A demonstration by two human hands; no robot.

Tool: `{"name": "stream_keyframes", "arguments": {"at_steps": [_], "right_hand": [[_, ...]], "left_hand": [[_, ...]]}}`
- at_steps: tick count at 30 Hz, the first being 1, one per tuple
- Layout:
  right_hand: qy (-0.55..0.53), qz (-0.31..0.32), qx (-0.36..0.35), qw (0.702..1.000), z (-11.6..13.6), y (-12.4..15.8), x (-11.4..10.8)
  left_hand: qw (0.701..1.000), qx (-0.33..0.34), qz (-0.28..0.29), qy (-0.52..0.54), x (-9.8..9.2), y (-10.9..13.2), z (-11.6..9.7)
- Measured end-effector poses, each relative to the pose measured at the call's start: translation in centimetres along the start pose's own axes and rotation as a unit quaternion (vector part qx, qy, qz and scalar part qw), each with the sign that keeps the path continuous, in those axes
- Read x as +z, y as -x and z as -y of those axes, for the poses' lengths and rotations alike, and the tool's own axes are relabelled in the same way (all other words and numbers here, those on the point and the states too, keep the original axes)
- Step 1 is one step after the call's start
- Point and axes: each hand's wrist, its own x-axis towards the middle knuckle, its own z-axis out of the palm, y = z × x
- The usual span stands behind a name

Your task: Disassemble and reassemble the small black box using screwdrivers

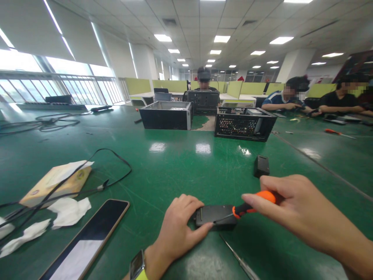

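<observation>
A small flat black device (216, 216) lies on the green table (180, 163) near its front edge. My left hand (178, 229) rests on the table with its fingers closed against the device's left end, holding it steady. My right hand (294, 208) is closed round an orange-and-black screwdriver (253, 203), whose tip meets the device's top face. On my left wrist sits a watch (136, 265) with a yellow strap.
A thin metal tool (240, 260) lies before the device, a small black block (261, 166) behind it. At left: a phone (87, 239), tissues (68, 210), a tissue box (56, 182), black cables (113, 171). Two open computer cases (167, 115) (244, 123) stand farther back; people sit behind them.
</observation>
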Motion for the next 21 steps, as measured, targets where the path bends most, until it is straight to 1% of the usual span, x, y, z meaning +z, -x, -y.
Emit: {"name": "stream_keyframes", "arguments": {"at_steps": [3, 5, 6, 7, 9, 11, 13, 16, 17, 18, 19, 21], "right_hand": [[-0.053, -0.018, 0.064, 0.996, -2.3, 0.1, 0.5], [-0.083, -0.047, 0.112, 0.989, -4.5, 0.9, 2.0], [-0.085, -0.048, 0.126, 0.987, -5.7, 1.5, 3.1], [-0.074, -0.034, 0.136, 0.987, -7.0, 2.2, 4.3], [-0.042, 0.015, 0.148, 0.988, -9.1, 3.6, 6.8], [-0.023, 0.063, 0.152, 0.986, -10.2, 4.7, 8.6], [0.0, 0.083, 0.15, 0.985, -10.2, 5.2, 9.1], [0.043, 0.048, 0.134, 0.989, -8.3, 5.6, 8.6], [0.05, 0.046, 0.122, 0.99, -7.5, 5.7, 8.5], [0.051, 0.061, 0.107, 0.991, -6.8, 5.9, 8.6], [0.047, 0.095, 0.092, 0.99, -6.2, 6.2, 8.9], [0.037, 0.202, 0.071, 0.976, -5.5, 6.8, 9.9]], "left_hand": [[1.0, 0.002, -0.003, -0.006, 0.0, 0.0, -0.1], [1.0, 0.003, 0.0, -0.009, 0.1, 0.0, -0.2], [1.0, 0.003, 0.003, -0.009, 0.1, 0.0, -0.2], [1.0, 0.003, 0.006, -0.008, 0.1, 0.0, -0.3], [1.0, 0.0, 0.007, -0.006, 0.2, 0.0, -0.3], [1.0, -0.003, 0.003, -0.006, 0.2, 0.0, -0.4], [1.0, -0.004, -0.002, -0.007, 0.2, 0.0, -0.4], [1.0, -0.003, -0.009, -0.01, 0.1, 0.0, -0.5], [1.0, -0.002, -0.011, -0.012, 0.1, 0.0, -0.5], [1.0, -0.002, -0.012, -0.013, 0.1, 0.0, -0.5], [1.0, -0.002, -0.012, -0.014, 0.1, 0.0, -0.5], [1.0, -0.002, -0.012, -0.015, 0.1, 0.0, -0.4]]}}
